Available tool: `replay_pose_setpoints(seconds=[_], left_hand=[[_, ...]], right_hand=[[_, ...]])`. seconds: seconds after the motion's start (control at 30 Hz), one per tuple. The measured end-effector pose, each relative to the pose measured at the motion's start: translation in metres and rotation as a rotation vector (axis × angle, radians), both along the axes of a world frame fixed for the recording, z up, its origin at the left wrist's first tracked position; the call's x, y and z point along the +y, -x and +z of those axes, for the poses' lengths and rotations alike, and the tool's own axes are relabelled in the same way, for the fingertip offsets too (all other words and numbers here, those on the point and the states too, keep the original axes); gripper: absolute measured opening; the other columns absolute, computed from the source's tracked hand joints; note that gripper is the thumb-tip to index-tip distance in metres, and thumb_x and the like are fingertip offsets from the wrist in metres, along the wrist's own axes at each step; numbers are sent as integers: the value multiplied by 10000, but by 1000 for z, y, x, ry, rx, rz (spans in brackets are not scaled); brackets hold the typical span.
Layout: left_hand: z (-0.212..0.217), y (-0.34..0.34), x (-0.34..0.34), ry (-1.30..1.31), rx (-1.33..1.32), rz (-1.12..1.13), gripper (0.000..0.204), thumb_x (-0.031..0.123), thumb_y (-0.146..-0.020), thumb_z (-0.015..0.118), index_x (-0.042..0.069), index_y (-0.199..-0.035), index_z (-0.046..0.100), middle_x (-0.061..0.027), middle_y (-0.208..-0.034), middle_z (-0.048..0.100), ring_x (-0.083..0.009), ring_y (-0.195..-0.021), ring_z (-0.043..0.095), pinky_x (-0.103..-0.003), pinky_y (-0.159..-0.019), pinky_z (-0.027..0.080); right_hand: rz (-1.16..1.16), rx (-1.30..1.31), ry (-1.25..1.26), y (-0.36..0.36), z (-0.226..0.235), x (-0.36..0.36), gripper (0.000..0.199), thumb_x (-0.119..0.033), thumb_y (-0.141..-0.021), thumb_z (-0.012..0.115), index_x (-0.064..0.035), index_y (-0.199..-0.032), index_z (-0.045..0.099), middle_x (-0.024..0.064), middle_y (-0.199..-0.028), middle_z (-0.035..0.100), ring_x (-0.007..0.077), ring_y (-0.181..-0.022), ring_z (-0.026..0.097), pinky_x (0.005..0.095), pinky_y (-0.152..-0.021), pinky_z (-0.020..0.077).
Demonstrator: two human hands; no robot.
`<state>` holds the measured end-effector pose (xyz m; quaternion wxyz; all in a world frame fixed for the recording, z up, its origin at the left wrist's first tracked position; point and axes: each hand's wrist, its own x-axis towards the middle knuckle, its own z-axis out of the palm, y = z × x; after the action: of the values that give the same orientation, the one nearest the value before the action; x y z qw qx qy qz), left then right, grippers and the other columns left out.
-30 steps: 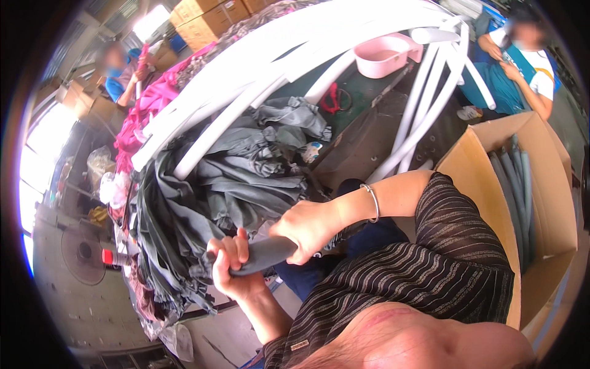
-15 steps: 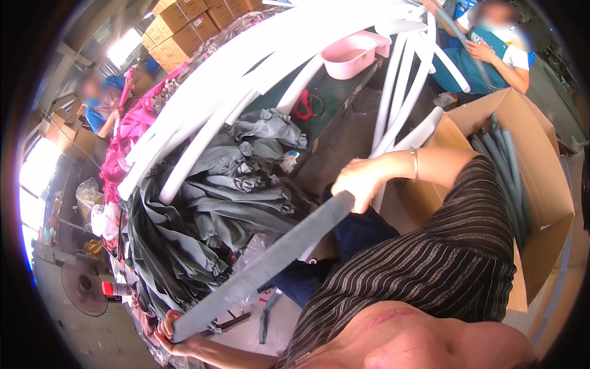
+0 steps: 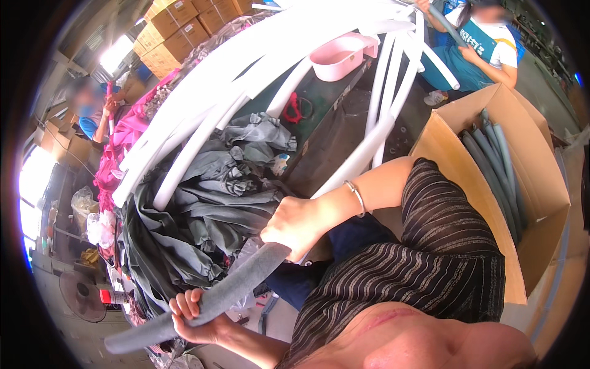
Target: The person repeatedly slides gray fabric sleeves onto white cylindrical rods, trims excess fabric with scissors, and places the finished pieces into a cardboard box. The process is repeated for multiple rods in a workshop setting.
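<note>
A long grey fabric-covered tube (image 3: 243, 280) slants across in front of my body, its lower-left end free beyond my left hand. My left hand (image 3: 195, 315) is closed round it, the fingers wrapped over its top. Farther up, my right hand (image 3: 294, 226) grips the tube's upper end, knuckles upward. A white foam tube (image 3: 359, 154) runs from behind my right hand and wrist toward the far right; whether it goes into the grey fabric is hidden by the hand. Left of my right hand lies a heap of dark grey fabric sleeves (image 3: 203, 203) with gathered ends.
Many white foam tubes (image 3: 178, 166) lie across the table. A pink plastic basin (image 3: 337, 58) sits among them. At right, an open cardboard box (image 3: 467, 215) holds several grey covered tubes (image 3: 491, 160). Two other people work at the far right and far left. A fan (image 3: 83, 296) stands at left.
My right hand has moved down and left, toward my left hand. My left hand has shifted up along the grey tube, whose end now sticks out past it.
</note>
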<state>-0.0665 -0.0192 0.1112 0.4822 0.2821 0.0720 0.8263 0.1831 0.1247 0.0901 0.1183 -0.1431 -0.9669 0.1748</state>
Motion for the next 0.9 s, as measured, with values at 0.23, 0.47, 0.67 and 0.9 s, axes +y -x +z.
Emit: replay_pose_setpoints(seconds=[0.23, 0.47, 0.67, 0.9], left_hand=[[0, 96, -59, -56, -33, 105, 215, 131, -813, 546, 128, -651, 405, 30, -576, 377, -98, -538, 404, -271, -631, 383], [15, 78, -32, -202, -227, 214, 243, 117, -738, 663, 98, -753, 422, 2, -678, 419, -134, -648, 460, -300, -729, 403], [-25, -49, 71, 164, 96, 138, 372, 206, -741, 654, 76, -1055, 503, -53, -935, 603, -233, -965, 577, -445, -988, 405], [-83, -115, 101, 421, 262, -107, 457, 119, -792, 664, 58, -1199, 466, -103, -1181, 559, -223, -1152, 500, -382, -1032, 353]], right_hand=[[-155, -174, -75, -70, -7, 27, 338, -292, -544, 684, -80, -799, 618, 110, -672, 625, 305, -664, 644, 415, -581, 508], [-289, -7, -97, -82, -21, 46, 287, -256, -559, 685, -97, -779, 595, 106, -641, 610, 307, -620, 634, 422, -552, 499], [-313, 166, 46, -50, -20, 35, 328, -262, -611, 696, -105, -873, 576, 123, -665, 623, 315, -640, 641, 420, -564, 504], [-324, 78, 35, -11, -20, 29, 434, -347, -666, 694, -70, -959, 534, 134, -738, 648, 322, -675, 658, 412, -587, 527]])
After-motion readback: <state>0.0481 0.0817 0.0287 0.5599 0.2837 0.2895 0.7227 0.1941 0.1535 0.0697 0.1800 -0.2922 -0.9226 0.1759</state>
